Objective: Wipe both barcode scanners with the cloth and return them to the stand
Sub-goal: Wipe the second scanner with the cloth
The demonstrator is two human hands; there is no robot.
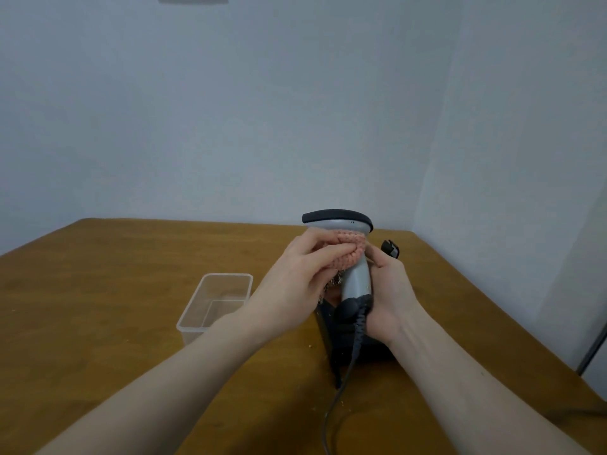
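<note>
Desk [115, 290]: brown wood, set into a corner of pale walls, with a few crumbs scattered on its surface.
Clear box [215, 305]: a see-through plastic tub standing upright on the desk, left of the hands, with nothing visible inside.
Left hand [295, 277]: raised above the desk, fingers curled, pinching a pink cloth and pressing it against the scanner.
Cloth [446, 252]: pink and knitted, bunched between the left hand's fingers and thumb, touching the scanner just under its head; a frayed bit hangs below the hand.
Scanner [353, 257]: grey with a black top edge, held upright above the stand, head uppermost, handle pointing down.
Cord [348, 362]: dark, coiled where it leaves the bottom of the handle, then trailing down over the desk toward the near edge.
Stand [331, 339]: black, on the desk directly under the scanner, mostly hidden by both hands.
Right hand [391, 290]: wrapped round the scanner's handle from the right, fingers curled behind it.
Second scanner [391, 247]: only a small black part shows behind the right hand; how it sits cannot be told.
</note>
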